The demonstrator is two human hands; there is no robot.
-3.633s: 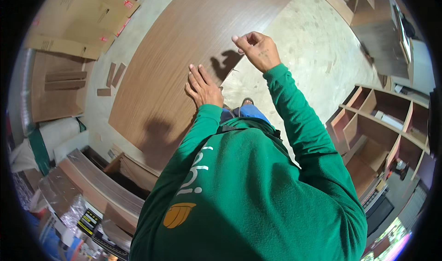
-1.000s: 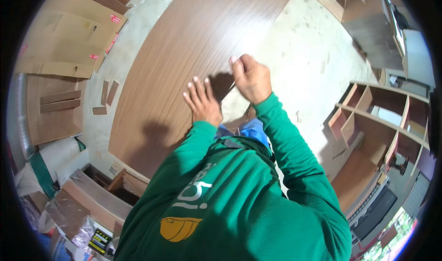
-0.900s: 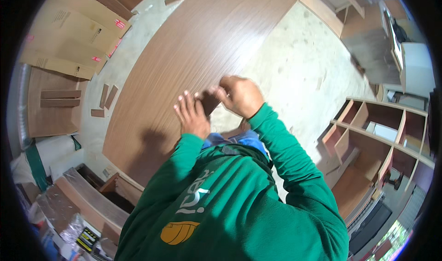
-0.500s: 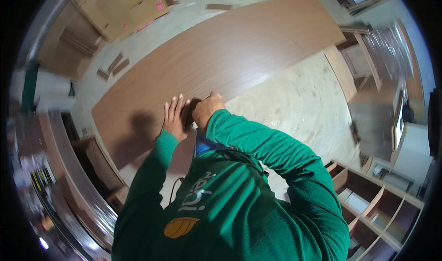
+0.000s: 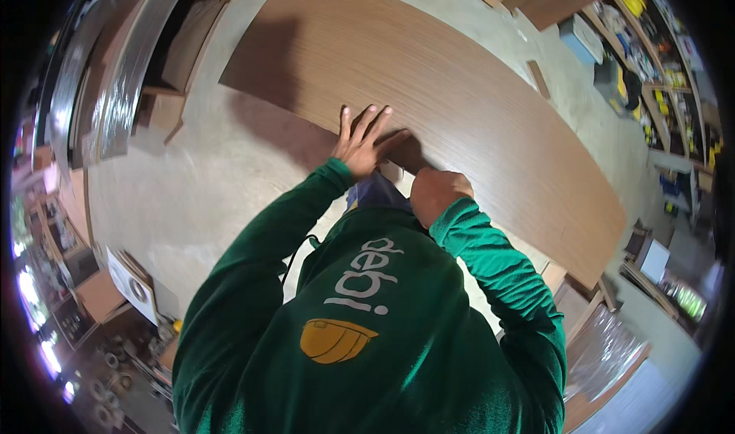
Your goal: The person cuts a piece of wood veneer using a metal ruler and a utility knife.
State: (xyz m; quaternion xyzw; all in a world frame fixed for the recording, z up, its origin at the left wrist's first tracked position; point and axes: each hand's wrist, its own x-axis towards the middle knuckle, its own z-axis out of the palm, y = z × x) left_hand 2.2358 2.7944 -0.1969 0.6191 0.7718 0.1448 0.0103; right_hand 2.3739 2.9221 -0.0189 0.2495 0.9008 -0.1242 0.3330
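A large brown wood-grain panel stretches in front of me from the upper left to the right. My left hand rests at its near edge, fingers spread and stretched over the surface, holding nothing. To its right, my right hand is closed into a fist at the same edge. Whatever those fingers hold is hidden behind the back of the hand. A dark shadow falls on the panel between the two hands.
Plastic-wrapped boards stand at the left. Shelves with supplies line the right, beside a blue-grey bin. A wood strip lies on the concrete floor beyond the panel. More wrapped pieces are at lower right.
My view has swung round, so the panel now slants down to the right. My right hand has moved away from the left one, which stays spread at the panel's edge.
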